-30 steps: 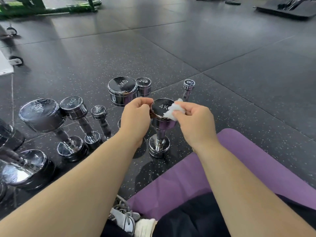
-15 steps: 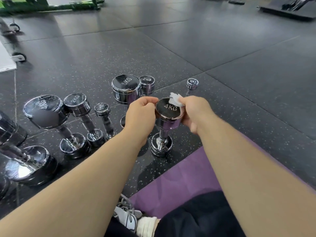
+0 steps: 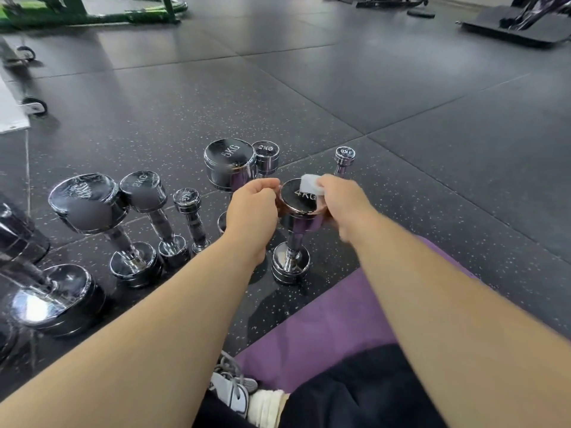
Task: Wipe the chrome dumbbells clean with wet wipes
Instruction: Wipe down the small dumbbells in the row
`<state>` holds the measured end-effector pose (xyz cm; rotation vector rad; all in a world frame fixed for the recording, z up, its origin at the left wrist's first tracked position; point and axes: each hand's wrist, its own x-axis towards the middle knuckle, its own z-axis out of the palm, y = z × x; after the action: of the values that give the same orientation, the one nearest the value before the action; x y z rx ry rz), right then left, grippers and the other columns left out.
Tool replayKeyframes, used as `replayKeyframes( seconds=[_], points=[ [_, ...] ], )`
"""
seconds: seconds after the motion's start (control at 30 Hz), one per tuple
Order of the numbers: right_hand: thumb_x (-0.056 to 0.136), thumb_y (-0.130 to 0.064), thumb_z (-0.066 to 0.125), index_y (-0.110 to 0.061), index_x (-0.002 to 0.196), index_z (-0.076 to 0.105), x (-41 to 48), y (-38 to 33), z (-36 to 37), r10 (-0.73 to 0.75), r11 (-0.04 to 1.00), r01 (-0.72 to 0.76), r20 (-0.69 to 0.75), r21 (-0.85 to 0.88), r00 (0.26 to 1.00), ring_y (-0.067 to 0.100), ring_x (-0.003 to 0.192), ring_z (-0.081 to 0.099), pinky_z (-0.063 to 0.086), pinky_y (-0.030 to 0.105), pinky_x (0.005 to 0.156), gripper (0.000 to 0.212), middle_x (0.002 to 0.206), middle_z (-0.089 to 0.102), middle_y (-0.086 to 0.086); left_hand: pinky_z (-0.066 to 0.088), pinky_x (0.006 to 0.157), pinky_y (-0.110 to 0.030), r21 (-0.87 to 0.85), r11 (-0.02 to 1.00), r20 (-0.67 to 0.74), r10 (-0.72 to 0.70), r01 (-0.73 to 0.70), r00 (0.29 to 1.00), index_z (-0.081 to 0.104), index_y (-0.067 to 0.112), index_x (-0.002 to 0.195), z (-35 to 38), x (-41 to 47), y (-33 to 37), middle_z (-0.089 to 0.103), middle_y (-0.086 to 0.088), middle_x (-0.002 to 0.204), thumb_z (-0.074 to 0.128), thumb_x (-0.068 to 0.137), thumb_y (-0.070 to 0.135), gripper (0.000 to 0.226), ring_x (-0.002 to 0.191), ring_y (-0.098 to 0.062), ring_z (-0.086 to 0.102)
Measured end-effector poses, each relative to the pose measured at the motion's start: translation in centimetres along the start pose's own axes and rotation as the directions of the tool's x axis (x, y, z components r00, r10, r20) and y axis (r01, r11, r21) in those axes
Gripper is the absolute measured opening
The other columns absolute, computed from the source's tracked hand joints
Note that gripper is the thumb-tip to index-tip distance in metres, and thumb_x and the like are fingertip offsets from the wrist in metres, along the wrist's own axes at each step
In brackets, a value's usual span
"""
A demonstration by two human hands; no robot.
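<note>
A chrome 4KG dumbbell (image 3: 295, 233) stands on end on the dark floor in front of me. My left hand (image 3: 251, 211) grips the left rim of its top head. My right hand (image 3: 343, 202) pinches a folded white wet wipe (image 3: 311, 186) and holds it on the right part of the top face, partly covering the "4KG" mark. Other chrome dumbbells stand around: a 5KG one (image 3: 230, 163), a 2KG one (image 3: 266, 156) and a small one (image 3: 344, 157) behind, and a row at the left (image 3: 92, 208).
A purple mat (image 3: 340, 329) lies under my legs at the lower right; my shoe (image 3: 231, 390) shows at the bottom. A green machine frame (image 3: 92, 10) stands at the far left, a white wheeled object (image 3: 18, 106) at the left edge, dark equipment (image 3: 519, 23) at the far right.
My right hand has carried the wipe from the front of the 4KG top face round its right rim to the far right part. My left hand has kept its grip.
</note>
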<state>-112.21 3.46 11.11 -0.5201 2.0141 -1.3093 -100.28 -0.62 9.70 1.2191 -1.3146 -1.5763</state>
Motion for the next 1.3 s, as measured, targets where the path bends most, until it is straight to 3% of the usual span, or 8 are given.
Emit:
replayKeyframes(
  seconds=[0.1,0.23,0.4,0.53,0.7,0.77,0.9,1.3],
  points=[
    [0.097,-0.019,0.05,-0.013,0.098,0.058,0.6,-3.8,0.0,-0.168,0.876,0.282,0.302,-0.391,0.938,0.023,0.084,0.058,0.042,0.028,0.062,0.01,0.087,0.058,0.002,0.049,0.072,-0.028,-0.13,0.991,-0.008,-0.045,0.044,0.999,0.064,0.016,0.106,0.0,0.5,0.0,0.068,-0.004,0.098,0.04,0.093,0.004,0.031,0.083,-0.014,0.062],
    [0.102,-0.011,0.039,-0.002,0.123,0.05,-0.6,-6.4,2.4,-0.201,0.446,0.597,0.576,-0.666,0.792,0.028,0.108,0.055,0.029,0.028,0.07,0.026,0.124,0.058,0.018,0.048,0.073,-0.032,-0.214,0.975,0.019,-0.05,0.053,0.999,0.068,0.018,0.104,-0.5,1.1,-0.1,0.066,-0.001,0.095,0.044,0.089,0.004,0.032,0.085,-0.017,0.06],
    [0.098,-0.012,0.034,-0.017,0.119,0.048,-0.3,-5.0,1.6,-0.288,0.729,0.501,0.456,-0.466,0.842,0.024,0.088,0.056,0.043,0.031,0.07,0.025,0.101,0.058,0.006,0.048,0.091,-0.032,-0.171,0.985,0.12,0.0,0.021,0.993,0.067,0.023,0.109,-0.4,0.2,-0.1,0.071,-0.002,0.107,0.049,0.085,0.013,0.032,0.097,-0.019,0.064],
    [0.099,-0.019,0.035,-0.026,0.123,0.047,-1.0,-2.9,-1.1,-0.292,0.847,0.399,0.32,-0.351,0.901,0.005,0.063,0.056,0.043,0.025,0.061,0.027,0.082,0.054,-0.006,0.037,0.06,-0.025,0.036,0.999,0.01,-0.02,0.019,1.0,0.07,0.008,0.089,0.4,-1.6,-1.1,0.057,-0.001,0.068,0.046,0.084,0.012,0.024,0.069,-0.018,0.046],
    [0.098,-0.028,0.039,-0.022,0.103,0.053,-2.2,2.4,-1.1,-0.129,0.992,0.13,-0.111,-0.002,0.985,0.01,0.073,0.048,0.037,0.027,0.063,0.016,0.084,0.053,-0.008,0.043,0.06,-0.024,-0.185,0.966,-0.11,-0.201,0.179,0.973,0.07,0.018,0.068,1.9,-3.9,-2.0,0.064,0.001,0.069,0.046,0.084,-0.005,0.036,0.065,-0.017,0.053],
    [0.094,-0.028,0.045,-0.016,0.092,0.056,-3.2,3.6,-0.4,0.109,0.97,-0.075,-0.142,0.231,0.984,0.019,0.071,0.054,0.05,0.036,0.07,0.017,0.079,0.058,0.0,0.048,0.055,-0.017,-0.25,0.948,-0.151,-0.239,0.197,0.959,0.065,0.017,0.088,2.2,-4.1,-1.9,0.068,-0.004,0.085,0.051,0.085,-0.011,0.031,0.068,-0.015,0.058],
    [0.088,-0.008,0.04,-0.006,0.086,0.064,-5.6,3.9,0.0,0.302,0.715,-0.472,0.382,0.515,0.874,0.02,0.063,0.056,0.053,0.028,0.06,0.023,0.074,0.062,0.009,0.043,0.055,-0.024,-0.194,0.959,-0.199,-0.245,0.207,0.949,0.056,0.017,0.087,2.0,-4.7,-2.0,0.062,-0.008,0.088,0.067,0.081,-0.002,0.024,0.07,-0.019,0.055],
    [0.078,0.016,0.06,0.006,0.091,0.068,-4.8,4.5,0.7,0.242,0.708,-0.237,0.087,0.665,0.966,0.016,0.061,0.062,0.053,0.025,0.056,0.018,0.073,0.068,0.011,0.041,0.044,-0.016,-0.224,0.961,-0.04,-0.178,0.165,0.983,0.058,0.014,0.083,1.1,-4.5,-0.8,0.063,0.001,0.066,0.065,0.083,0.003,0.013,0.05,-0.006,0.054]
  ],
)
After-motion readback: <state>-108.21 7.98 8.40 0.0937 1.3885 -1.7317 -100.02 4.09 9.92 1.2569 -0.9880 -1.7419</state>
